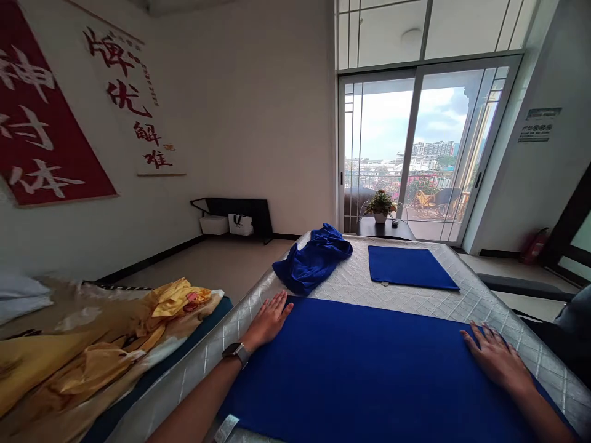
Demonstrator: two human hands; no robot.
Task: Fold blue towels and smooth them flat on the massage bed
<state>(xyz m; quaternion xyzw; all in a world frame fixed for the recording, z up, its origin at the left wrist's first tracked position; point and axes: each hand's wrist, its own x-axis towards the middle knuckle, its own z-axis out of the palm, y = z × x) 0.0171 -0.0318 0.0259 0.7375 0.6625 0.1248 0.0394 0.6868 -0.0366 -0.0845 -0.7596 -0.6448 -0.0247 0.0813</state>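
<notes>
A large blue cloth (369, 369) lies spread flat before me on a quilted pale mattress (360, 289), with a white label at its near left corner. My left hand (270, 320), a watch on its wrist, rests flat on the cloth's far left corner, fingers stretched out. On the far right corner lies my right hand (498, 357), fingers spread, holding nothing. Beyond the cloth sit a crumpled blue cloth (314, 258) on the left and a smaller, flat blue cloth (410, 267) with a small label on the right.
To the left, yellow and tan fabrics (115, 351) are heaped on another surface. A small black table (388, 231) with a potted plant (381, 206) stands past the mattress, before glass sliding doors (378, 135). A low black shelf (237, 215) is by the wall.
</notes>
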